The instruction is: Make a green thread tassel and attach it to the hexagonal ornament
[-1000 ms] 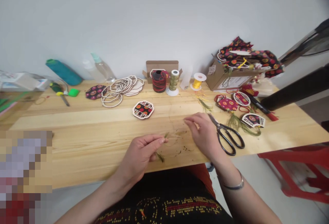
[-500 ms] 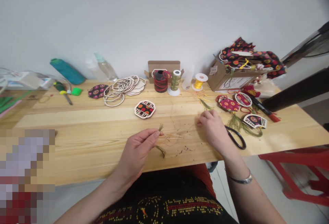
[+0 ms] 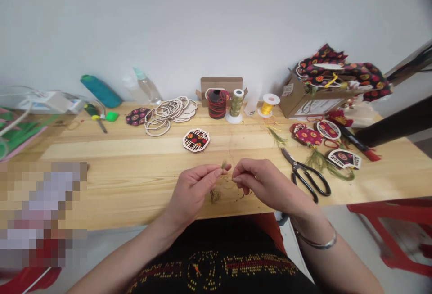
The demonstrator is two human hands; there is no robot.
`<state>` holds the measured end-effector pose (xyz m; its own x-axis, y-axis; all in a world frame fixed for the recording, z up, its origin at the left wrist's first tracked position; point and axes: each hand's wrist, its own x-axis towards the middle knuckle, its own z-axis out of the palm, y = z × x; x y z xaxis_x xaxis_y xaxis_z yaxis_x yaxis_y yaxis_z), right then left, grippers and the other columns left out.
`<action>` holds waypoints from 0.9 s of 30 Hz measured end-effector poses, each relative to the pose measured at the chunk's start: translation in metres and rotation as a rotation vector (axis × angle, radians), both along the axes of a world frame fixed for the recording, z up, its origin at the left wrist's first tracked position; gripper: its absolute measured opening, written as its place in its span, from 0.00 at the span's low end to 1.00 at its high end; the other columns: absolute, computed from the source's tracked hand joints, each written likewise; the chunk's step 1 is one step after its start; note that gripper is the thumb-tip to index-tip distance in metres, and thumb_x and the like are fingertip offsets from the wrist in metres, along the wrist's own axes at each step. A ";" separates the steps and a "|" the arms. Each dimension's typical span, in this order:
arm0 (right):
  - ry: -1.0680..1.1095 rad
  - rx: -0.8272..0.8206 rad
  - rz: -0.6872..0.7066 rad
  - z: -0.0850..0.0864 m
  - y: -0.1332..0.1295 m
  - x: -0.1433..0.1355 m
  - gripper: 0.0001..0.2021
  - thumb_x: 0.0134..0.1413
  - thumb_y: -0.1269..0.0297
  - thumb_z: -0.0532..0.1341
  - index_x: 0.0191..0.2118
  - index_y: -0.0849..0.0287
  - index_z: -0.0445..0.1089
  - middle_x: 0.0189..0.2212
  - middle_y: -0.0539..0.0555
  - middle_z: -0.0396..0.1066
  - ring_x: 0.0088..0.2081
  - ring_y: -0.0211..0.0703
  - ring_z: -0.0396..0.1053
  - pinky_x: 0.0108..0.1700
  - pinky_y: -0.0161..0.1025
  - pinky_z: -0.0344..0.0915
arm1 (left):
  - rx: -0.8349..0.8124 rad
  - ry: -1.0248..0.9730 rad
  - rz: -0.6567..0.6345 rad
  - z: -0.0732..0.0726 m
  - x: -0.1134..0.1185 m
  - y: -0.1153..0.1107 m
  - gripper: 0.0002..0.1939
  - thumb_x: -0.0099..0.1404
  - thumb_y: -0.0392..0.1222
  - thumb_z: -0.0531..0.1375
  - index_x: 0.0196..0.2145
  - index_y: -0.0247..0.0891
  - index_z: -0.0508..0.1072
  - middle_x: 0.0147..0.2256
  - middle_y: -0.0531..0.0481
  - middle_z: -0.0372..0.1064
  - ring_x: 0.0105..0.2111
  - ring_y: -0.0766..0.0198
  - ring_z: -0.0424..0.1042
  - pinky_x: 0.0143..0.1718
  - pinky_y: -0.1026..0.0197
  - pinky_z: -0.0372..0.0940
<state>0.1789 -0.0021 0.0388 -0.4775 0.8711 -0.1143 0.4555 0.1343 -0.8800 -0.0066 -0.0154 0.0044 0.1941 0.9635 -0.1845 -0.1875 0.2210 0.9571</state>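
fingers of the left hand (image 3: 191,190) are squeezing a little bunch of green threads (image 3: 224,165), with its ends hanging over the wooden table (image 3: 124,190). fingertips of the right hand (image 3: 261,183) are pinching together just beside it; i cannot tell if they are holding anything. black scissors (image 3: 294,165) are lying near the right hand.

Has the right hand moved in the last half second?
Yes: the right hand has moved left, away from the scissors, which it partly covered then.
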 end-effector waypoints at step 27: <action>0.304 -0.139 -0.298 -0.046 -0.004 -0.027 0.16 0.57 0.58 0.57 0.23 0.61 0.70 0.17 0.47 0.60 0.20 0.32 0.55 0.23 0.33 0.52 | -0.287 -0.449 0.084 0.005 0.001 0.006 0.04 0.57 0.34 0.64 0.27 0.30 0.77 0.14 0.61 0.51 0.16 0.77 0.52 0.22 0.70 0.62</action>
